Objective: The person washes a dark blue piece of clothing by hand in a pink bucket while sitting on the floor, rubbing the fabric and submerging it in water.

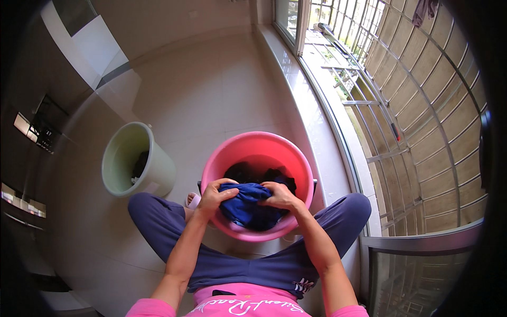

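Between my knees stands a pink plastic bucket (257, 136) with dark wet-looking clothes (241, 171) inside. A blue cloth garment (247, 204) is bunched up over the near part of the bucket, its lower part inside. My left hand (216, 196) grips its left side, thumb on top. My right hand (279, 195) grips the upper right side, fingers curled into the fabric. Some of the fingertips are hidden by the cloth.
A pale green bucket (164, 170) holding dark cloth stands on the tiled floor to the left. On the right run a raised ledge (287, 73), a sliding window frame and a metal window grille (429, 107). A long pole (372, 91) lies along the grille.
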Motion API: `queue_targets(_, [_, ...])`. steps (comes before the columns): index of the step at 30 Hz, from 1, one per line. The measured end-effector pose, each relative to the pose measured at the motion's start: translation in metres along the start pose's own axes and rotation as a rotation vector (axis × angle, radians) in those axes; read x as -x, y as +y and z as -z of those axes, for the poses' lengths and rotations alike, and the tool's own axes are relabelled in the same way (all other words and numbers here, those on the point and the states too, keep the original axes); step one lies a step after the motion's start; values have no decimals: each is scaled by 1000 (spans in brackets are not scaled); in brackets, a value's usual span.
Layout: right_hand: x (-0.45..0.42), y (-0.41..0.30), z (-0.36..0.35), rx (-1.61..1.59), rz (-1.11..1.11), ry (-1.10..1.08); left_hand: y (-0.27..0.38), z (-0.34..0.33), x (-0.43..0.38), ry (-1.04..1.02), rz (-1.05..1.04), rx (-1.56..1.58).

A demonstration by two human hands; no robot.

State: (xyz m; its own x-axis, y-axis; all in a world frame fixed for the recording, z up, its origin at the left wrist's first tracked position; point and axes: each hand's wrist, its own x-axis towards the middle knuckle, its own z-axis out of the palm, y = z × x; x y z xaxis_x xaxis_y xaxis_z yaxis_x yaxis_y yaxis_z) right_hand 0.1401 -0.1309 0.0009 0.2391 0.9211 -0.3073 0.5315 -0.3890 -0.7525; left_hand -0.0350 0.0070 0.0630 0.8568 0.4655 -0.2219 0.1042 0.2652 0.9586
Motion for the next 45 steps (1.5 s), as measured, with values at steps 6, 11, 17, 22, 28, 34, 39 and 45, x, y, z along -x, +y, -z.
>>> queue_targets(6, [-10, -25, 1, -544, 91, 576, -32, 9, -13, 197, 94, 515])
queue_targets(11, [-11, -79, -33, -193, 543, 691, -121, 47, -59, 79, 30, 756])
queue_targets(17, [-3, -106, -49, 272, 417, 736, -80, 11, -56, -298, 256, 1022])
queue_targets(22, [-21, -79, -36, 228, 398, 823, -103, -4, -50, 162, 92, 648])
queue_targets(28, [-26, -60, -21, 133, 223, 753, -79, -19, -41, 392, 174, 377])
queue_targets(34, [-17, -53, 8, -288, 102, 574, -33, -3, -2, 279, -51, -342])
queue_targets(39, [-13, -55, 25, -500, 159, 453, 3, 9, 19, -109, 98, -355])
queue_targets(45, [-7, -80, 4, -514, 430, 414, 4, -28, -19, -177, -109, -670])
